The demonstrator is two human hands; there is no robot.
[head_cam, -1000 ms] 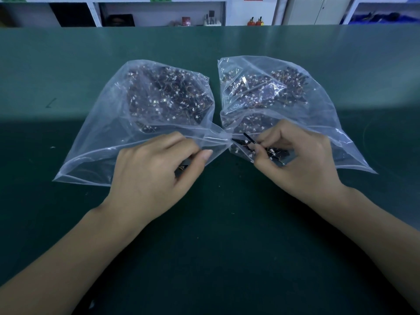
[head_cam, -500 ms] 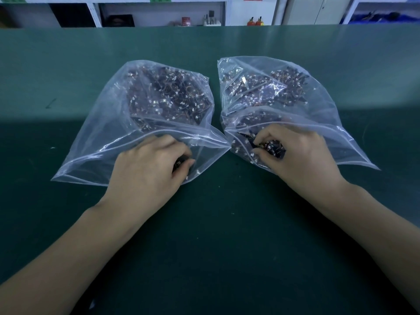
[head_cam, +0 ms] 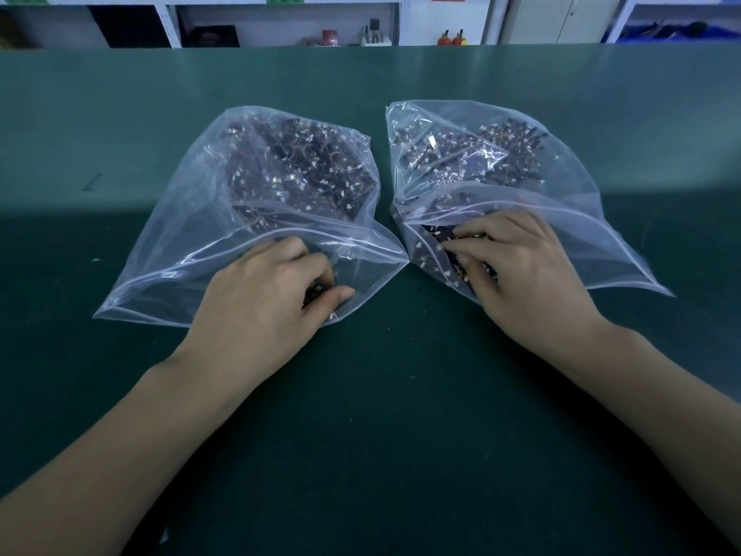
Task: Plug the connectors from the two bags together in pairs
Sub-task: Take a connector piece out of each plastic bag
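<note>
From the head camera I see two clear zip bags lying side by side on the green mat point(head_cam: 361, 415), their near corners almost touching at centre. The left bag point(head_cam: 192, 234) has its long axis running from 7 o'clock up to 1 o'clock, its open mouth facing me; the right bag point(head_cam: 593, 218) runs from 5 o'clock to 11 o'clock, mouth also toward me. Both hold heaps of small dark wired connectors point(head_cam: 304, 166) piled toward the far ends. My left hand point(head_cam: 260, 311) sits in the left bag's mouth, fingers curled with the thumb pinching something dark; I cannot tell exactly what. My right hand point(head_cam: 521, 274) reaches into the right bag's mouth, fingers curled into the connectors at 10 o'clock of the palm. Shelving point(head_cam: 280, 22) lines the far wall at 12 o'clock.
</note>
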